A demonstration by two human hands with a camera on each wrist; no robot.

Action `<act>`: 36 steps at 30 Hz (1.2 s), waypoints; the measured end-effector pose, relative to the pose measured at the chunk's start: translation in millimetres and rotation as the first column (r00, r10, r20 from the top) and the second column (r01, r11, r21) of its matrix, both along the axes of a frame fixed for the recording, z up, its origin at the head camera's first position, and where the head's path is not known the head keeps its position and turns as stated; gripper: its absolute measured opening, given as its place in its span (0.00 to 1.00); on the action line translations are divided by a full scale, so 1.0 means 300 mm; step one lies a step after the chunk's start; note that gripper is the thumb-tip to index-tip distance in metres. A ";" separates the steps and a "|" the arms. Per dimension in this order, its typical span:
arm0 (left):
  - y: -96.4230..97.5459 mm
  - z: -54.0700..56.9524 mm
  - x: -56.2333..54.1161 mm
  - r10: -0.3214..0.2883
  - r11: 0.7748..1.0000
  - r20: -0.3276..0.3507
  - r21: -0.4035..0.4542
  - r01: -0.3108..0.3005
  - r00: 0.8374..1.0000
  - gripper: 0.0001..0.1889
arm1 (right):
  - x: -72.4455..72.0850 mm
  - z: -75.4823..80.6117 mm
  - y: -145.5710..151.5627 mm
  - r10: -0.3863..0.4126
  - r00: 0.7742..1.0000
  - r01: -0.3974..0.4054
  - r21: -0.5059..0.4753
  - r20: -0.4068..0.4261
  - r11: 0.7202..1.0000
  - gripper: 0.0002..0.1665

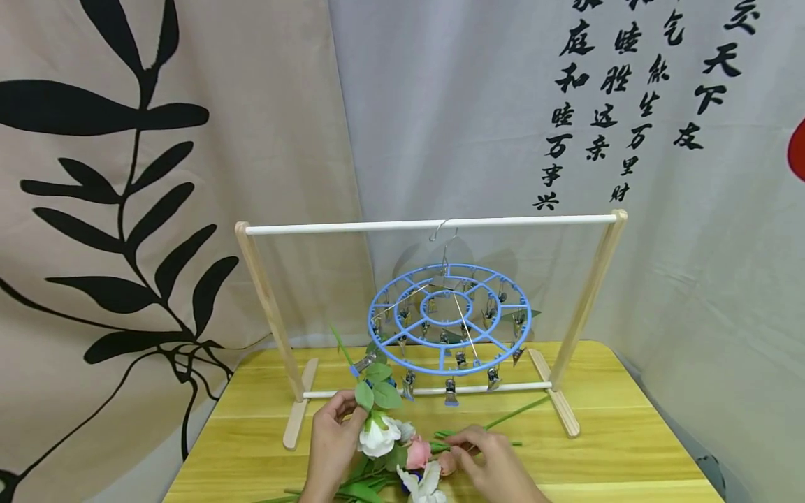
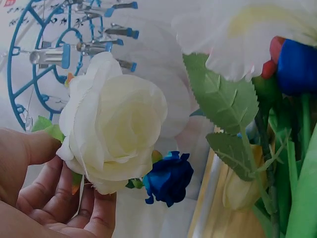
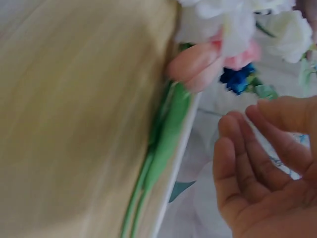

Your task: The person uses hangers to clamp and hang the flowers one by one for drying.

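Note:
My left hand (image 1: 336, 436) holds a white rose (image 1: 377, 436) near the base of its bloom, thumb and fingers about it. Above the bloom, its leafy stem (image 1: 380, 384) runs up to a metal clip (image 1: 363, 363) at the left side of a blue round clip hanger (image 1: 449, 370). Beside the bloom in the left wrist view shows a blue rose (image 2: 168, 179). My right hand (image 1: 490, 457) is loosely curved over the flowers, with nothing visible between its fingers in the right wrist view. Close to it lies a pink tulip (image 3: 195, 67) with green stems.
The hanger hooks onto the white bar (image 1: 352, 226) of a wooden-legged rack (image 1: 270, 307) on the wooden table (image 1: 629, 433). Several metal clips hang from its rings. More flowers, including a pink rose (image 1: 418, 453) and a white flower (image 1: 424, 483), lie at the front.

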State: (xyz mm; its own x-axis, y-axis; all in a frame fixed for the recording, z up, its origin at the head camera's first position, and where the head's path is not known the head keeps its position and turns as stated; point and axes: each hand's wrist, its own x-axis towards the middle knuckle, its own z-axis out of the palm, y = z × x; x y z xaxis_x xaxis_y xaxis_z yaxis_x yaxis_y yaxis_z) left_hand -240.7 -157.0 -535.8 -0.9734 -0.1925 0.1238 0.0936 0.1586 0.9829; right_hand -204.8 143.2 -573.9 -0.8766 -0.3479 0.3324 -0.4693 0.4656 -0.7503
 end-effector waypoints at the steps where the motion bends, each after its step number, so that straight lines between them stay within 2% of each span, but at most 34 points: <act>1: -0.001 0.001 -0.006 0.004 1.000 0.003 -0.008 -0.004 1.000 0.13 | -0.005 -0.012 0.011 -0.021 1.000 0.020 0.016 0.016 1.000 0.08; 4: -0.002 0.001 -0.024 0.009 1.000 0.005 -0.016 -0.009 1.000 0.13 | -0.021 -0.040 0.034 -0.073 0.996 0.070 0.059 0.049 0.996 0.08; 9: -0.007 -0.003 -0.051 0.002 1.000 -0.009 -0.029 -0.002 1.000 0.13 | -0.040 -0.071 0.052 -0.170 0.984 0.162 0.160 0.042 0.974 0.12; 14: -0.013 -0.009 -0.081 0.011 1.000 -0.017 -0.028 -0.012 1.000 0.12 | -0.067 -0.088 0.066 -0.276 0.959 0.282 0.286 -0.060 0.916 0.16; 17: -0.014 -0.011 -0.097 0.018 1.000 -0.015 -0.025 -0.018 1.000 0.11 | -0.083 -0.095 0.074 -0.305 0.945 0.328 0.349 -0.121 0.878 0.17; 19: -0.013 -0.010 -0.105 0.023 0.999 -0.013 -0.024 -0.024 1.000 0.11 | -0.090 -0.099 0.079 -0.313 0.941 0.340 0.376 -0.133 0.862 0.17; 23: -0.010 -0.004 -0.116 0.031 0.999 -0.002 -0.010 -0.031 1.000 0.11 | -0.102 -0.106 0.083 -0.326 0.935 0.353 0.405 -0.137 0.843 0.16; 28: -0.009 -0.002 -0.128 0.030 1.000 0.004 -0.010 -0.030 1.000 0.12 | -0.118 -0.112 0.080 -0.342 0.928 0.373 0.410 -0.150 0.833 0.19; 36: -0.003 -0.013 -0.142 -0.013 1.000 0.006 0.017 0.013 1.000 0.12 | -0.141 -0.121 0.088 -0.379 0.910 0.415 0.401 -0.170 0.817 0.20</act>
